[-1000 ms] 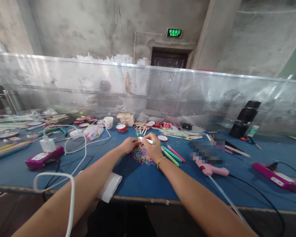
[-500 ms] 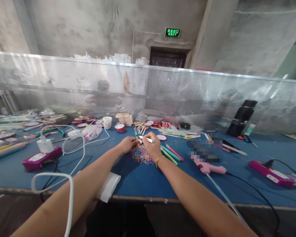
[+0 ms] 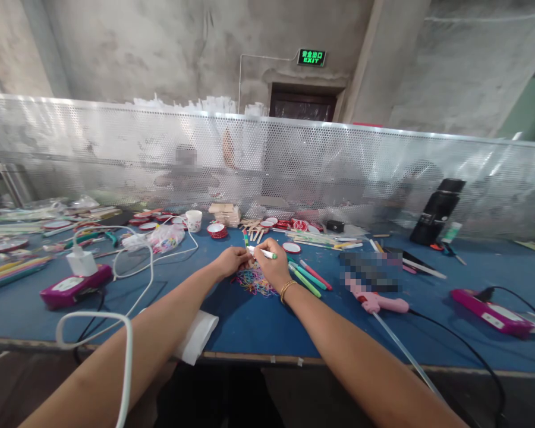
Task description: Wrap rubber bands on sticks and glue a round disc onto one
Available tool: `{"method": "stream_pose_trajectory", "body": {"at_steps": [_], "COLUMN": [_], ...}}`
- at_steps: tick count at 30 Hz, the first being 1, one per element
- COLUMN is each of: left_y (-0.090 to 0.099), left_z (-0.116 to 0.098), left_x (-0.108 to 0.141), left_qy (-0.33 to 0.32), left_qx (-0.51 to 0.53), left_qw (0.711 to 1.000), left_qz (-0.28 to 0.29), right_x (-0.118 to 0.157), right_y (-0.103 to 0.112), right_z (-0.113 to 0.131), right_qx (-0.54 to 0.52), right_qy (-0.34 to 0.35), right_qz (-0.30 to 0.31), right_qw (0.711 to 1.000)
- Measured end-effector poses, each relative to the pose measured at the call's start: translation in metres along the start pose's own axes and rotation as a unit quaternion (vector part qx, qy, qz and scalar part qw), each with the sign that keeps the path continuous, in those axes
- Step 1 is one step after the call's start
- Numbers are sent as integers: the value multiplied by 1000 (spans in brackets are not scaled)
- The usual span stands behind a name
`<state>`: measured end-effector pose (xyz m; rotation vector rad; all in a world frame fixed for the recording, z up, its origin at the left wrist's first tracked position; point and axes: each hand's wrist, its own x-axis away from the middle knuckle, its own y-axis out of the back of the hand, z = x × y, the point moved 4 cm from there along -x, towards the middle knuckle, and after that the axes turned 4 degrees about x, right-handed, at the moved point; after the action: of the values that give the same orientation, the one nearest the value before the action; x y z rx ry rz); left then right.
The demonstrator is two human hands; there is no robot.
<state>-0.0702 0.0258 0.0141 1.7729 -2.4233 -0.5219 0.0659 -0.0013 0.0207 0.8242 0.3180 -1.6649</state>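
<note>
Together over a tabletop (image 3: pixel 271 333) | right hand (image 3: pixel 273 263), grip closed around white marker (image 3: pixel 270 255) | left hand (image 3: pixel 232 261), grip pinching striped stick (image 3: pixel 245 239) | colorful strands (image 3: pixel 257 284) below

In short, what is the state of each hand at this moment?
Left hand: closed, pinching a colour-banded stick.
Right hand: closed, holding a white marker with a green end.

A pink glue gun (image 3: pixel 386 304) lies on the tabletop (image 3: pixel 267 327), left of a purple power strip (image 3: pixel 493 315) with a black plug (image 3: pixel 485 295). A black flask (image 3: pixel 437 211) stands near the perforated metal screen (image 3: pixel 294 154). At left, a white charger (image 3: pixel 81 261) sits in another purple power strip (image 3: pixel 74 288); a paper cup (image 3: pixel 193 221) stands farther back. A green exit sign (image 3: pixel 311 57) glows above a dark doorway (image 3: pixel 302 105) in the concrete wall (image 3: pixel 160 47).
</note>
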Motion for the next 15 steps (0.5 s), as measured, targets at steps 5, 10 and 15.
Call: {"method": "stream_pose_trajectory", "body": {"at_steps": [5,10,15], "left_y": [1,1,0], "left_z": [0,1,0], "left_x": [0,0,1], "left_qy": [6,11,7], "left_qx": [-3,5,-4], "left_qw": [1000,1000,1000], "left_qz": [-5,-4,0], "right_x": [-1,-2,-1], "right_y": [4,7,3], "right_z": [-2,-4,0], "right_qx": [35,31,13], "right_qy": [15,10,15], "right_qz": [-21,-43,-19], "right_qw": [999,999,1000]}}
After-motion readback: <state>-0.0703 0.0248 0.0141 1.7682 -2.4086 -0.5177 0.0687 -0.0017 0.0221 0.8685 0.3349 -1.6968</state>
